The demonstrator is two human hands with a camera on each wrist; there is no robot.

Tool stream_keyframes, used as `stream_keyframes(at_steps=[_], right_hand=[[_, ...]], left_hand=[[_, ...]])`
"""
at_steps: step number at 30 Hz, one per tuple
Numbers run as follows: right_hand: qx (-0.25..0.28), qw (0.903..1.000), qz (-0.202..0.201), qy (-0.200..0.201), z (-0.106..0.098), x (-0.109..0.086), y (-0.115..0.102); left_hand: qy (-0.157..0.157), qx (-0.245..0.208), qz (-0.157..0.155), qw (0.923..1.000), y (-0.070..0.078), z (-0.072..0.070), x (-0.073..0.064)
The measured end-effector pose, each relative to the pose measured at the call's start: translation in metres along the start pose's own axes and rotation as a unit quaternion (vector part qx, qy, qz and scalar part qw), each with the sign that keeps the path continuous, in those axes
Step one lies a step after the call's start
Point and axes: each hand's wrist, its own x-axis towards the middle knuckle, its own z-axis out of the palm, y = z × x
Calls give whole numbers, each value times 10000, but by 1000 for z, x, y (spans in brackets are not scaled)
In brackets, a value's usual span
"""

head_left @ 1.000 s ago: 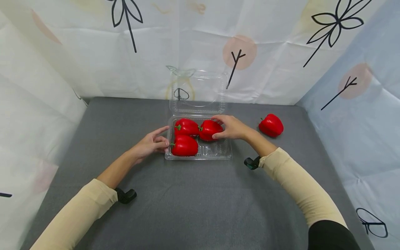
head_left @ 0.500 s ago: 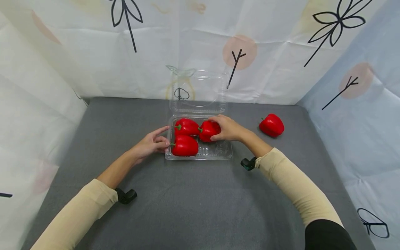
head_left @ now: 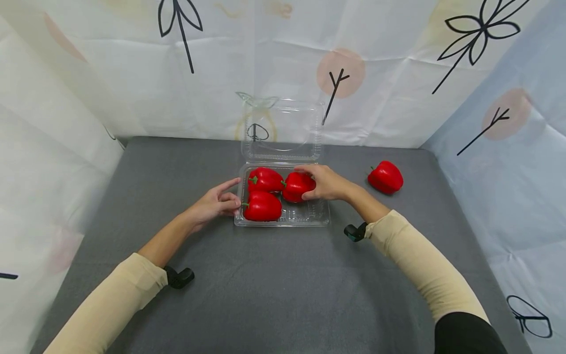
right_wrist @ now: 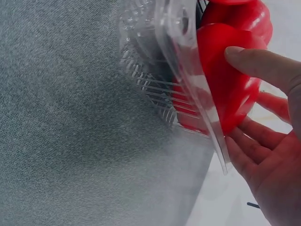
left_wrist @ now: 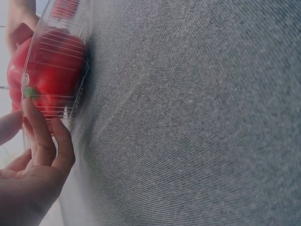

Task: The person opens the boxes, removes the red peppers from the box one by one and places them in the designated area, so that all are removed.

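Note:
A clear plastic clamshell container [head_left: 305,224] stands on the table with its lid raised behind it. Inside are a back-left red bell pepper [head_left: 265,178], a front-left red bell pepper [head_left: 263,208] and a back-right red bell pepper [head_left: 295,189], all with green stems. My left hand [head_left: 215,202] pinches the container's left rim between thumb and fingers; the left wrist view shows the fingertips at the rim beside a green stem [left_wrist: 30,92]. My right hand [head_left: 328,183] holds the back-right pepper, thumb on its near side and fingers on the far side [right_wrist: 225,70].
Another red bell pepper [head_left: 385,177] lies on the grey cloth-covered table [head_left: 283,285], right of the container. The upright lid [head_left: 283,130] is close to the patterned white backdrop [head_left: 389,98]. Fabric walls also enclose the left and right sides.
My right hand shifted slightly left, then back right, and the pepper in it sits slightly nearer the front than before. My left hand stays at the rim.

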Motion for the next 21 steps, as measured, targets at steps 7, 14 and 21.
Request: stream_keyframes(at_steps=[7, 14, 21], right_hand=[[190, 9995, -62, 257, -2, -1, -2], [373, 9984, -166, 387, -5, -3, -7], [325, 9977, -254, 540, -6, -7, -10]], left_hand=[[-7, 4, -3, 10000, 0, 0, 0], [27, 53, -32, 10000, 0, 1, -1], [4, 72, 17, 10000, -1, 0, -1]])
